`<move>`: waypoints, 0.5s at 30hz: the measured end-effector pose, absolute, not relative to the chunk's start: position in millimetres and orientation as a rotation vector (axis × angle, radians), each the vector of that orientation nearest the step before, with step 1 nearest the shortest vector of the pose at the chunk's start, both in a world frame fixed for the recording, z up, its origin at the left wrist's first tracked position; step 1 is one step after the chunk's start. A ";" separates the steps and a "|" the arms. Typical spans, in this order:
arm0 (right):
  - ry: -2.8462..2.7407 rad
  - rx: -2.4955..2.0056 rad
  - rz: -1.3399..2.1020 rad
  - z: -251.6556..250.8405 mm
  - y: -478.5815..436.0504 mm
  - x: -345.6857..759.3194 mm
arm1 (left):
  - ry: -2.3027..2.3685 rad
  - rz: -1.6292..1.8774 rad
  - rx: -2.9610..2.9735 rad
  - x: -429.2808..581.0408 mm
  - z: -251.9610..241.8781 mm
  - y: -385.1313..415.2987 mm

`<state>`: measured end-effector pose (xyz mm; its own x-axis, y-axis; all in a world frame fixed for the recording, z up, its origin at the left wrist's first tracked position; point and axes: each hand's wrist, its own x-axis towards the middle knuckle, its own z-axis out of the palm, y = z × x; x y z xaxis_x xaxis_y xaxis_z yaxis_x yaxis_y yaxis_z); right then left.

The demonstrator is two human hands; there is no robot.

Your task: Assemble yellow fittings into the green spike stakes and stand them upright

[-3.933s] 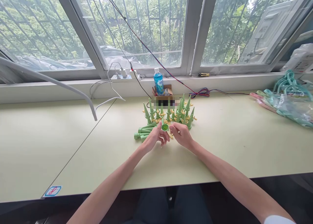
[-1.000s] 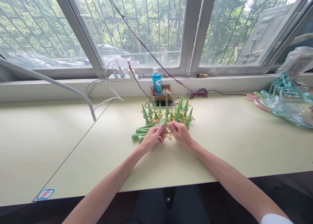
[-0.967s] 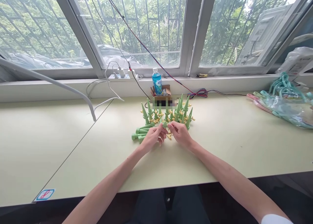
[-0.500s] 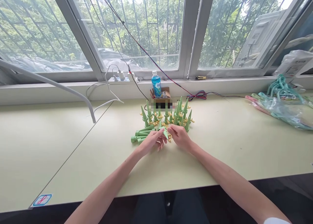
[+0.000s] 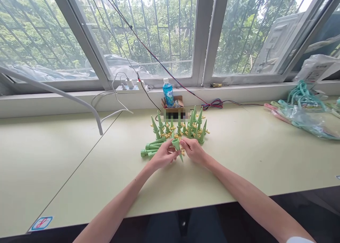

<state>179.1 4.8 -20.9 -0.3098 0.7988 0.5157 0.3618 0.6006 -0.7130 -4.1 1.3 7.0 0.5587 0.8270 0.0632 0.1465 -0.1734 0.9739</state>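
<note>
My left hand [image 5: 164, 154] grips a green hollow cone [image 5: 176, 144], its open round end up and its point angled down toward me. At the cone's right side, my right hand [image 5: 194, 149] has its fingers pinched together; whatever small thing they hold is hidden. Several green spikes [image 5: 201, 135] with yellow valves [image 5: 207, 132] stand upright just beyond my hands. Beside my left hand, several more green cones [image 5: 145, 152] lie on their sides. Small yellow pieces [image 5: 182, 151] show between my hands.
Behind the spikes, a blue bottle [image 5: 168, 94] stands at a small cardboard box [image 5: 181, 102]. Coiled wires [image 5: 216, 103] lie near the sill. A white hose [image 5: 77, 97] reaches over the table [image 5: 106, 179] at left. Plastic bags with teal and pink items [image 5: 305, 119] are at right.
The green cone in my left hand has turned so its open end now faces up. My left fingers have shifted around it, while my right hand stays close beside it.
</note>
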 end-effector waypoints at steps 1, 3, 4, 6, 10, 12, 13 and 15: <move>-1.912 -0.924 0.600 -20.8 4.9 179.2 | 0.842 0.749 1.663 -4.0 6.7 1.0; -1.917 -0.921 0.608 -20.7 5.1 179.3 | 0.864 0.749 1.669 -3.7 6.3 0.6; -1.917 -0.921 0.614 -20.7 5.2 179.4 | 0.868 0.749 1.672 -3.6 6.2 0.5; -1.908 -0.924 0.628 -20.6 5.3 179.4 | 0.865 0.753 1.679 -3.0 6.0 0.4; -1.877 -0.924 0.655 -20.2 5.4 178.1 | 0.883 0.787 1.669 -1.2 4.7 0.5; -1.864 -0.919 0.663 -20.1 5.0 176.7 | 0.901 0.821 1.650 -0.7 4.3 0.8; -1.862 -0.917 0.666 -20.0 4.7 175.8 | 0.900 0.839 1.638 -0.6 4.3 1.1; -1.867 -0.917 0.674 -19.7 3.7 174.3 | 0.883 0.869 1.616 -0.9 4.7 1.8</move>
<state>174.3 3.7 -19.7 -0.3006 0.8164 0.4931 0.3131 0.5728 -0.7576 -0.9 1.8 4.7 0.4635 0.8800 0.1034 0.1176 -0.1767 0.9772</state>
